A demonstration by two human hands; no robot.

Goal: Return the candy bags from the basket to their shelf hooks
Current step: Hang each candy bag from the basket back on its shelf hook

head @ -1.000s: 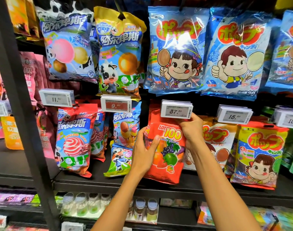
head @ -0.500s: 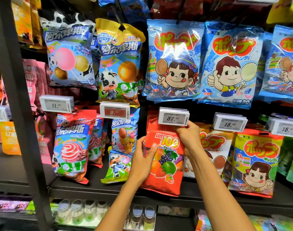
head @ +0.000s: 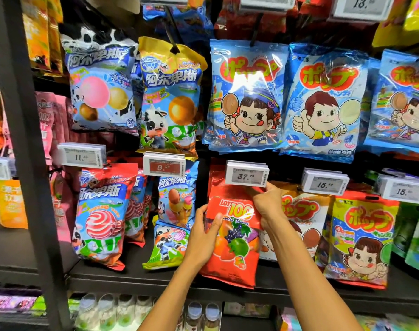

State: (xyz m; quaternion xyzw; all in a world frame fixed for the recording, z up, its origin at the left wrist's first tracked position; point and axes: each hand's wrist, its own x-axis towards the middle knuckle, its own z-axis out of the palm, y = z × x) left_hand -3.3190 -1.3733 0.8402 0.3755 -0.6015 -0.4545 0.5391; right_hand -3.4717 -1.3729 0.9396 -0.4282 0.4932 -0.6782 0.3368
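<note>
Red gummy bag [head: 230, 273] now tilted under tag; fruit print; left hand [head: 201, 237], right hand [head: 269, 206] grip it.

Price tag [head: 247, 174] juts forward right over the top edge of the red gummy bag [head: 232, 249]; the hook end is hidden behind it. Narrow dark gap on the bag's left before the blue cone-candy bag [head: 177, 199]. On its right the orange pop bag [head: 301, 209] crowds in just beside. Shelf ledge [head: 136, 275] bare in front below.

Red Lot 100 gummy bag [head: 234, 266] bears multicoloured fruit; at one o'clock, a blue, cartoon-printed Pop Candy bag [head: 247, 96].
</note>
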